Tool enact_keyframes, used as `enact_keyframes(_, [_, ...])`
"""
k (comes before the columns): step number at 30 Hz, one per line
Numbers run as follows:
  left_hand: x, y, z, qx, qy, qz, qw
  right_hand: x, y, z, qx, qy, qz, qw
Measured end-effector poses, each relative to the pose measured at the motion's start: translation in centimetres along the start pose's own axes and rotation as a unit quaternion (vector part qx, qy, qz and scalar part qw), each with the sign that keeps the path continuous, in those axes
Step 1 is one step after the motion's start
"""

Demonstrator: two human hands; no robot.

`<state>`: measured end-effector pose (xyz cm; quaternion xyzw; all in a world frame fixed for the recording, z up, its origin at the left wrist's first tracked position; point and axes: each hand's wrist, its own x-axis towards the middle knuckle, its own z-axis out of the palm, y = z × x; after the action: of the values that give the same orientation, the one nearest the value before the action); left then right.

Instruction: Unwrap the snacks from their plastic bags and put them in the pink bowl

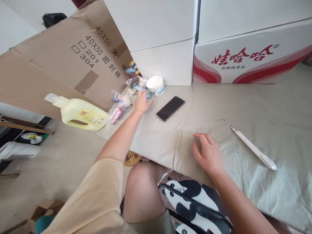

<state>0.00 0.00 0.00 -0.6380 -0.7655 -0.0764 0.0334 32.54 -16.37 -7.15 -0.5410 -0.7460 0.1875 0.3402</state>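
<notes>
My left hand (142, 103) reaches to the small wrapped packets (134, 85), its thumb stretched apart from the fingers. Its fingertips are at a blue packet (148, 94), and I cannot tell whether they touch it. Just beyond stands a white paper cup (155, 85) with a blue print. A black phone (171, 108) lies flat to the right of this hand. My right hand (207, 154) rests on the cloth-covered surface (214, 107), fingers slightly bent and apart, holding nothing. To its right lies a long white tool (253, 148) with a narrow metal tip.
A large cardboard box (60, 61) leans at the left, with a pale yellow bottle (83, 113) upright but tilted in view before it. White cartons (165, 65) line the back, beside a red-and-white printed box (243, 66). A panda-patterned cushion (192, 201) is below.
</notes>
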Motion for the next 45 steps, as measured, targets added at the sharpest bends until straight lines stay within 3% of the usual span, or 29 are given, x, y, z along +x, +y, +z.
enact_keyframes(6, [8.1, -2.9, -2.1, 0.135, -0.096, -0.012, 0.986, 0.3, 0.1, 0.2, -0.016, -0.005, -0.009, 1.0])
enact_keyframes(9, [10.0, -3.3, -1.3, 0.162, -0.121, 0.004, 0.979, 0.7, -0.2, 0.4, -0.034, -0.003, -0.009, 0.999])
enact_keyframes(12, [10.9, -3.3, -0.4, 0.169, -0.107, 0.012, 0.98, 1.2, -0.5, 0.6, -0.037, -0.004, -0.004, 0.999])
enact_keyframes(17, [10.9, -2.6, -0.1, 0.169, -0.078, -0.004, 0.983, 1.8, -0.8, 0.9, -0.037, -0.004, 0.002, 0.999])
enact_keyframes(21, [10.0, -2.1, -0.4, 0.177, -0.053, 0.022, 0.982, 1.7, -0.9, 1.1, -0.037, -0.003, 0.003, 0.999])
enact_keyframes(27, [8.3, -2.9, -1.3, 0.119, -0.135, -0.037, 0.983, 1.4, -1.0, 1.2, -0.032, -0.005, 0.01, 0.999])
enact_keyframes(34, [6.7, -5.9, -3.4, 0.104, -0.164, 0.004, 0.981, 1.2, -1.1, 1.4, -0.037, -0.008, 0.01, 0.999])
enact_keyframes(36, [6.8, -6.8, -3.9, 0.086, -0.144, -0.006, 0.986, 1.1, -1.2, 1.5, -0.056, -0.005, 0.009, 0.998])
enact_keyframes(39, [8.0, -8.0, -4.0, 0.052, -0.057, -0.031, 0.997, 1.0, -1.3, 1.8, -0.096, 0.006, 0.005, 0.995])
enact_keyframes(42, [10.4, -8.6, -3.5, 0.031, 0.003, -0.037, 0.999, 0.8, -1.5, 2.0, -0.128, 0.018, -0.018, 0.991])
enact_keyframes(45, [13.8, -8.8, -2.7, 0.023, 0.021, -0.041, 0.999, 1.0, -1.8, 2.0, -0.141, 0.03, -0.043, 0.989])
